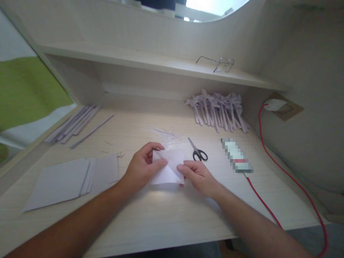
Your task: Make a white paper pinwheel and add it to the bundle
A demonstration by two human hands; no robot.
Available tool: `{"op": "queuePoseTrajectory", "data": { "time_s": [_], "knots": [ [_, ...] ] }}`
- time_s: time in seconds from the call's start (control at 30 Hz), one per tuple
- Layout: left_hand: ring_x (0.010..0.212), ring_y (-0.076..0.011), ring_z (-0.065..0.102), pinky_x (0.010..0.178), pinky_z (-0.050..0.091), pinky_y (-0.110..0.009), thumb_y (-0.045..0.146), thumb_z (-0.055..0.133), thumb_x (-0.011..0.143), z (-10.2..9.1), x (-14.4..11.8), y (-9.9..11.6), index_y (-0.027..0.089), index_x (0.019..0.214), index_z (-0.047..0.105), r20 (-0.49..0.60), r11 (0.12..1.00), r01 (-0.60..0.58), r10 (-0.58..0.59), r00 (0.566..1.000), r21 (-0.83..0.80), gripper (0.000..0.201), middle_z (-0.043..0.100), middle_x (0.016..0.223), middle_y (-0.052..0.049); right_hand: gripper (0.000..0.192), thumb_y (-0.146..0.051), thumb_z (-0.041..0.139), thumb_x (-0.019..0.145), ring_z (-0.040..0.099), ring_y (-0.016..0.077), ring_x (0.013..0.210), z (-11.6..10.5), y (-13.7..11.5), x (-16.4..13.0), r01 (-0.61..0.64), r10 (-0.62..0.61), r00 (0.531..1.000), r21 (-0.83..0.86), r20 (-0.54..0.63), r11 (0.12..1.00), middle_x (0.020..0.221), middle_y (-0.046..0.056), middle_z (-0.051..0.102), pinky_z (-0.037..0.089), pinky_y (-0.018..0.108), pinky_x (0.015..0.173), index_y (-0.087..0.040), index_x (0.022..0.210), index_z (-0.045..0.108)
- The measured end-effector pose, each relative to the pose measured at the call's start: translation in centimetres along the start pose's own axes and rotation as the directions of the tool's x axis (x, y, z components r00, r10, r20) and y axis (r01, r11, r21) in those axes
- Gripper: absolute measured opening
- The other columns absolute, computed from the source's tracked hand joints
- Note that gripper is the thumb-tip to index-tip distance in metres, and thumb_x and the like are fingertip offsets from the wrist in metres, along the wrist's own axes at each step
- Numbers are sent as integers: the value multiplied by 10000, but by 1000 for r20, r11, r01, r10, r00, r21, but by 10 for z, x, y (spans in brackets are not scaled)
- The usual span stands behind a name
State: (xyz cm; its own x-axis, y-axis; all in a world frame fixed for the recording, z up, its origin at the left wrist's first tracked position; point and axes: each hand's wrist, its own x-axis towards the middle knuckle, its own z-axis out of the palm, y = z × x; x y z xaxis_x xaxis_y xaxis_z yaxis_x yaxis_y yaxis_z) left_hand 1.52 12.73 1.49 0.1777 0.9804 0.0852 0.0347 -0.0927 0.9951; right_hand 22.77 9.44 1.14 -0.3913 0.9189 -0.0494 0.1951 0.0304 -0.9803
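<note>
Centrally on the pale wooden desk (166, 211), we pinch a folded white paper square (168, 166): left hand (142, 166) clamps its left edge, right hand (197, 175) its right corner, fingertips hiding the folds beneath.

1. The square folded paper sheet (168, 166) is plain white.
2. The small metal scissors (198, 151) have black handles.
3. The long thin cable (290, 179) is bright red.
4. The wooden desk top (166, 211) is pale beige, faintly grained.
</note>
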Motion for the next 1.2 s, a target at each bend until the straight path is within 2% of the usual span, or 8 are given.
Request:
{"op": "queuePoseTrajectory", "data": {
  "time_s": [0.13,0.23,0.4,0.53,0.67,0.87,1.03,1.2],
  "knots": [
    [612,-108,594,542,454,-207,240,835,706,-5,5,-6,208,1060,613,48,967,132,-125,991,-219,419,660,770,48,176,-315,535,998,634,144,653,-3,4,1,138,-117,969,84,-219,987,757,-2,659,512,285,669,-199,968,665],
    [629,-130,641,573,509,-239,271,874,668,-7,8,-9,198,1063,604,105,929,207,-183,977,-307,484,696,814,22,411,-179,597,922,627,135,681,-4,6,1,223,-230,931,-56,-284,973,993,19,671,536,288,634,-288,1317,567],
    [621,-125,645,563,500,-230,267,888,655,-8,9,-10,184,1085,613,178,918,269,-224,958,-291,517,687,815,16,524,-111,646,861,594,208,952,-5,-2,-5,362,-536,830,-584,-152,727,1068,52,554,542,391,842,-345,1330,644],
    [557,-100,576,509,430,-204,275,864,691,-8,8,-16,181,1118,632,297,934,298,-233,926,-196,495,633,711,47,577,-73,658,806,508,310,1263,-4,-16,-14,400,-634,773,-764,-16,507,1340,88,490,454,521,1059,-360,1307,658],
    [732,-155,642,612,476,-244,246,855,670,-8,10,-19,165,1100,673,370,967,233,-181,911,-101,474,684,839,-13,591,-58,634,778,379,352,1434,-4,-28,-18,462,-602,782,-801,164,381,1492,32,511,288,600,1188,-362,1283,653],
    [743,-160,638,628,469,-253,197,791,698,-3,5,-21,184,1200,620,480,976,213,-208,852,45,531,666,811,11,185,-142,621,874,586,289,1178,1,-24,-30,509,-445,833,-770,328,385,1157,13,755,335,541,1099,-261,990,703],
    [1069,-254,649,922,514,-416,110,674,742,5,-19,-10,234,1394,550,465,872,-224,-5,885,435,676,677,1239,-103,143,-142,610,907,628,255,1060,2,-1,-56,408,-400,888,-788,226,461,1015,57,757,402,475,994,-220,991,697],
    [1098,-258,616,1031,436,-459,127,581,882,11,-57,10,243,1043,703,643,630,-532,68,763,566,233,725,1095,-54,163,-129,633,883,658,244,1053,0,11,-75,343,-353,922,-755,158,559,1057,58,762,405,451,1008,-210,1016,681]
  ]
}}
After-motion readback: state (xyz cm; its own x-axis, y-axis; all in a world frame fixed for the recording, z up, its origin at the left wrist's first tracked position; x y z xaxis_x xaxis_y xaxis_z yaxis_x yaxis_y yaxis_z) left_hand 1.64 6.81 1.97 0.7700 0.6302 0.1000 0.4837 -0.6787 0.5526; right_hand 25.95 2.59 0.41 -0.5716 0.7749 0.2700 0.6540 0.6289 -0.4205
